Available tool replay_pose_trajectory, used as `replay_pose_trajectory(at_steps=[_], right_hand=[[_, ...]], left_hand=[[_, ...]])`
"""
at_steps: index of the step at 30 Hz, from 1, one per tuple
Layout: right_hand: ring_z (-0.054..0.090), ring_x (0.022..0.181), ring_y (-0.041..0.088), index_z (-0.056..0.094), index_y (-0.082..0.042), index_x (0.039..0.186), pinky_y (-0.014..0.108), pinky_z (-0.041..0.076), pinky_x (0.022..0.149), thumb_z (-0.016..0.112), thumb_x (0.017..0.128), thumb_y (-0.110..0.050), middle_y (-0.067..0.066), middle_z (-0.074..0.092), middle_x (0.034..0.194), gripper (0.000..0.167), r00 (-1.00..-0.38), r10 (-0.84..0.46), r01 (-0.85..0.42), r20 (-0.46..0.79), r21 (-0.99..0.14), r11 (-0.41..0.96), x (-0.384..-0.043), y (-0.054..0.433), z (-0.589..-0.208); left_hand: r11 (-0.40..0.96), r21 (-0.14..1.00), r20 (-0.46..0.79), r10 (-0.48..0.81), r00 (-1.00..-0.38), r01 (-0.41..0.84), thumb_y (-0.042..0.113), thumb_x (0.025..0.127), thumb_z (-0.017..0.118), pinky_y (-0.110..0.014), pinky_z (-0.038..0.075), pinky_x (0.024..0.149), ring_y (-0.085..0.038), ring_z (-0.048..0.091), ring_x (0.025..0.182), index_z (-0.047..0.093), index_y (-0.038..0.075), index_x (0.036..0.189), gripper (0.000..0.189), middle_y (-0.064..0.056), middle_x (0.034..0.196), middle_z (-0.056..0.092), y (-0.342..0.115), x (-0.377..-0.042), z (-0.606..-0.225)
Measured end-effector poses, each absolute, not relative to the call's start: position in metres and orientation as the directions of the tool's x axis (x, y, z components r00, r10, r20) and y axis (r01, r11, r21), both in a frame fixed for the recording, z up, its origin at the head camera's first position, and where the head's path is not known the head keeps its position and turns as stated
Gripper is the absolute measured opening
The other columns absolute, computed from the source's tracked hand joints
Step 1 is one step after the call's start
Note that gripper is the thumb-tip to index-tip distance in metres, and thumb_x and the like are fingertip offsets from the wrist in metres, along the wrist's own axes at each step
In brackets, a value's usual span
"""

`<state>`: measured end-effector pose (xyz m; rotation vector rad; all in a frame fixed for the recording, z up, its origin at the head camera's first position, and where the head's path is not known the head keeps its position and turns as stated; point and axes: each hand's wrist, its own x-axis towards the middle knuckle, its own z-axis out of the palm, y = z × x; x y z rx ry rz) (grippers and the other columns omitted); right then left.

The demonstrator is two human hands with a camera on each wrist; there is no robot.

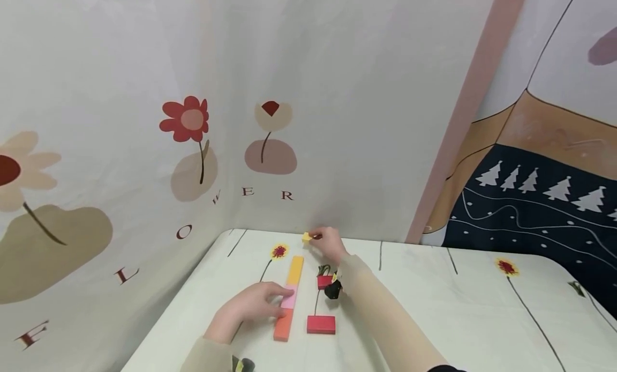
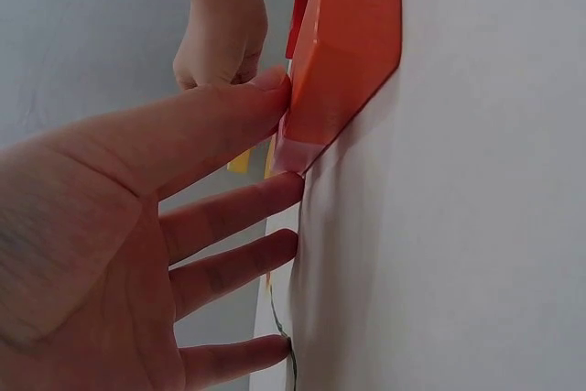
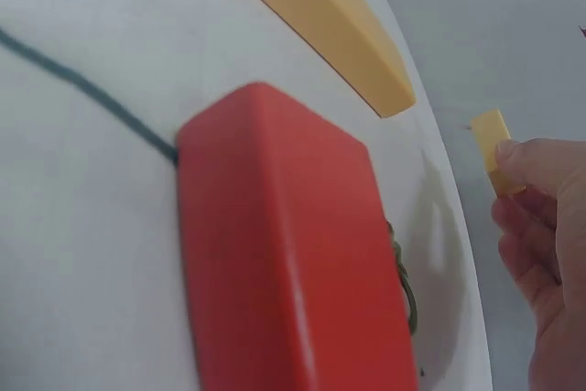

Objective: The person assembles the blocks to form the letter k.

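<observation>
The right hand [image 1: 330,244] pinches a small yellow block [image 1: 306,237] between thumb and fingers at the far edge of the worktop [image 1: 419,297]; whether the block touches the surface, I cannot tell. Nearer the person, three blocks lie end to end in a straight row: an amber block [image 1: 295,270] farthest away, a pink block [image 1: 288,297] in the middle and an orange block [image 1: 283,326] closest. The left hand [image 1: 254,306] is beside the row on its left, grasping nothing, its fingers extended and spread; its thumb touches the orange block and its index finger reaches the pink one. To the right of the row, apart from it, lie a red block [image 1: 321,325] and, farther back, another red piece [image 1: 324,282], partly hidden by a black wrist device [image 1: 332,290]. Behind the worktop hangs a pale curtain [image 1: 356,120] printed with flowers and letters.
</observation>
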<state>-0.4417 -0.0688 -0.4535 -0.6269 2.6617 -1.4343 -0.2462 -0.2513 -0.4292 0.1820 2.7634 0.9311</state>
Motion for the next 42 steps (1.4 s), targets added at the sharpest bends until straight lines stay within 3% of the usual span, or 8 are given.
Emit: replay_pose_trajectory(at_steps=[9, 42], right_hand=[[0.062, 0.093, 0.018, 0.074, -0.009, 0.109, 0.031, 0.055, 0.083, 0.072, 0.088, -0.009, 0.002, 0.069, 0.103, 0.021, -0.908, -0.382, -0.35, 0.171, -0.811, 0.469, -0.436, -0.067, -0.449], [0.061, 0.092, 0.015, 0.074, -0.011, 0.107, 0.029, 0.054, 0.082, 0.073, 0.088, -0.014, -0.001, 0.068, 0.1, 0.019, -0.881, -0.42, -0.412, 0.217, -0.788, 0.458, -0.423, -0.059, -0.446]], left_hand=[[0.794, 0.598, -0.109, 0.222, -0.969, 0.115, 0.029, 0.079, 0.079, -0.057, 0.04, 0.1, -0.033, 0.053, 0.119, 0.069, 0.022, 0.122, 0.044, -0.003, 0.122, 0.063, -0.259, -0.243, -0.433], [0.802, 0.588, -0.134, 0.223, -0.966, 0.103, 0.029, 0.08, 0.079, -0.058, 0.039, 0.1, -0.033, 0.052, 0.121, 0.067, 0.021, 0.124, 0.047, -0.004, 0.124, 0.062, -0.251, -0.243, -0.429]])
